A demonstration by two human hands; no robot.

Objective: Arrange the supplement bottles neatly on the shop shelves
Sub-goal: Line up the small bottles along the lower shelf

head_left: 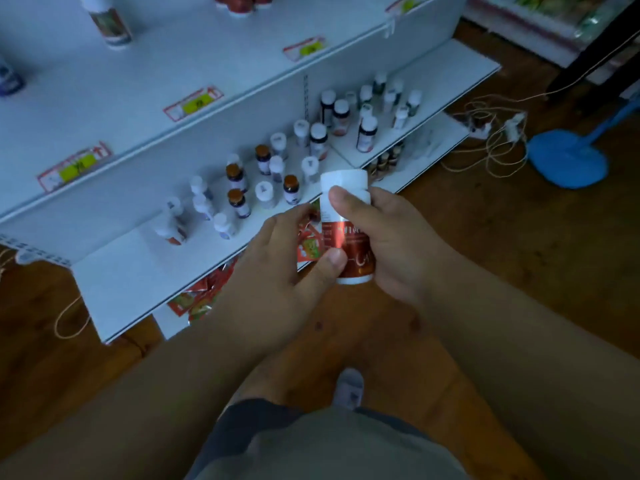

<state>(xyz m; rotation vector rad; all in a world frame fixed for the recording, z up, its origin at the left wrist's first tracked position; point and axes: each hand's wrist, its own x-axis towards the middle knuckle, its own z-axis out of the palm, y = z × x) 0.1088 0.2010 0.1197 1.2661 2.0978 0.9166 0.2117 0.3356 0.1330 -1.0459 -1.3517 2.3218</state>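
White shelf (pixel 114 282) crowded with small bottles (pixel 239 202), both hands (pixel 277 268) gripping red-labelled bottle (pixel 346 233)

Both the right hand (pixel 391 237) and left hand (pixel 287 261) grip a red-labelled bottle (pixel 346 233) (white-capped, apparently) before the shelf (pixel 131 271).

A single head-worn camera looks steeply down and forward from close above, with white shelves (pixel 214 258) filling the upper left and wooden floor (pixel 519 254) at right.

shop | white shelves (pixel 214 268); price tags (pixel 193 103); supplement bottles (pixel 236 176)
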